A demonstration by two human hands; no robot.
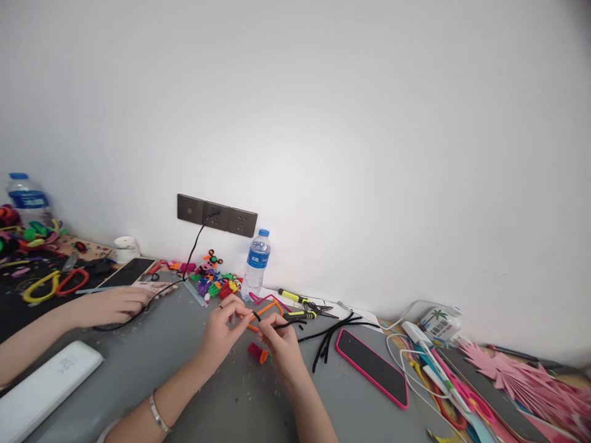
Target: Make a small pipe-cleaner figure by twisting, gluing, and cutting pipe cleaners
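Above the grey table mat point(221, 400), my left hand point(226, 325) and my right hand point(280, 340) work close together. Both pinch a black pipe cleaner point(292, 323); a short stretch of it shows between my fingertips, and a longer end sticks out to the right past my right hand. Just below them lies a small magenta coil with an orange end point(257, 353). Behind my fingers are a bent orange pipe cleaner point(278, 306) and a pink one. More black pipe cleaners point(329, 338) lie loosely bunched to the right.
Yellow-and-black handled cutters point(307, 304) lie behind my hands, near a water bottle point(257, 264) and small colourful figures point(217, 280). A pink-cased phone point(373, 369) is at right. Another person's hand point(117, 306) rests at left by a white case point(53, 387); a black cable point(194, 246) runs past it.
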